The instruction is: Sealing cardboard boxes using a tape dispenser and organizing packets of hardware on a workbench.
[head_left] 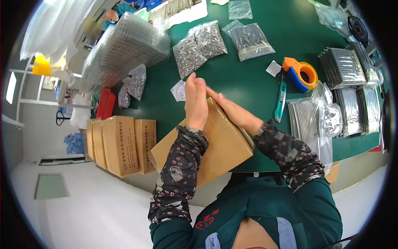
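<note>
A brown cardboard box (pixel 217 153) sits at an angle on the table's near edge, in front of my body. Along its far left side, my left hand (pixel 196 103) is held on edge with the fingers stretched out. My right hand (pixel 239 115) lies flat along the far right edge of the box, fingers straight and pointing toward the left hand. Neither hand grips anything. Clear tape shows at the box's left corner. White paper slips (pixel 179 91) lie just beyond the left hand. Right of the box is a teal utility knife (pixel 280 102), near an orange and blue tape dispenser (pixel 299 74).
Several cardboard boxes (pixel 119 145) line the left edge, near a red bin (pixel 106 103). Bags of small metal parts (pixel 209 39), stacked clear trays (pixel 128 45) and a bag of dark strips (pixel 252 40) lie farther off. Bundled metal rods (pixel 309 124) cover the right side.
</note>
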Motion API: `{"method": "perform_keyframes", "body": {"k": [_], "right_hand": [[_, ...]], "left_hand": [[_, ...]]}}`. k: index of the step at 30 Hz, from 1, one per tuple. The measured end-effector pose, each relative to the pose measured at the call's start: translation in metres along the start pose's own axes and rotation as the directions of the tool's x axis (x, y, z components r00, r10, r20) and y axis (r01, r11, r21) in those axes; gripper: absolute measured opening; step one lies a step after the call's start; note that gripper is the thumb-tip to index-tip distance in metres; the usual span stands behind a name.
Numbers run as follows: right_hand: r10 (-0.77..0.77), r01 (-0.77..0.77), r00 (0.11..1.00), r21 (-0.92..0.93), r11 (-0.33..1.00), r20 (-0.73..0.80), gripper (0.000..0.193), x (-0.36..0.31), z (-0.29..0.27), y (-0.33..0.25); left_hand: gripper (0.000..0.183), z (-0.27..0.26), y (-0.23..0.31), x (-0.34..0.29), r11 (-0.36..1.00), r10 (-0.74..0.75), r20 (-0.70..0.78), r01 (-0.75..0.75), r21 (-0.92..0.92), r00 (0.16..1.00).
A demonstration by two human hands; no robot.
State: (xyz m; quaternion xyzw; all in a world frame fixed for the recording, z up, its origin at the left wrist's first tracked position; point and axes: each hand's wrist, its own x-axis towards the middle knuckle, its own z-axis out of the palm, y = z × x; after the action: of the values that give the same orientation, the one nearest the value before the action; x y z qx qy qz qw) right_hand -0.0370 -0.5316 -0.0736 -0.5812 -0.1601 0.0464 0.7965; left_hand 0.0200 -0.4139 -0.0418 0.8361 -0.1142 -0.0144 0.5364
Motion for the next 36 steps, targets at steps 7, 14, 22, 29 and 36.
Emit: {"method": "perform_keyframes", "body": {"k": [7, 14, 22, 29, 36], "right_hand": [[0.241, -0.336, 0.928, -0.358, 0.871, -0.285, 0.065, 0.005, -0.049, 0.018], [-0.054, 0.114, 0.992, -0.633, 0.766, 0.114, 0.035, 0.06, 0.056, -0.072], [0.204, 0.367, 0.788, -0.709, 0.602, 0.581, 0.025, 0.103, 0.155, 0.005], [0.554, 0.063, 0.672, -0.784, 0.617, 0.491, 0.024, 0.113, 0.181, 0.024], [0.477, 0.167, 0.765, -0.848, 0.503, 0.433, 0.013, 0.101, 0.188, 0.029]], "left_hand": [[0.045, -0.034, 0.032, -0.053, 0.942, 0.297, -0.121, -0.311, -0.123, 0.947], [0.017, -0.148, 0.054, -0.231, 0.929, -0.192, 0.5, 0.32, -0.185, 0.845], [0.025, -0.118, -0.026, -0.303, 0.562, -0.502, -0.008, 0.319, -0.763, 0.865], [0.03, -0.112, -0.04, -0.281, 0.588, -0.465, -0.114, 0.21, -0.782, 0.878], [0.038, -0.105, -0.035, -0.26, 0.502, -0.6, -0.053, 0.324, -0.802, 0.798]]}}
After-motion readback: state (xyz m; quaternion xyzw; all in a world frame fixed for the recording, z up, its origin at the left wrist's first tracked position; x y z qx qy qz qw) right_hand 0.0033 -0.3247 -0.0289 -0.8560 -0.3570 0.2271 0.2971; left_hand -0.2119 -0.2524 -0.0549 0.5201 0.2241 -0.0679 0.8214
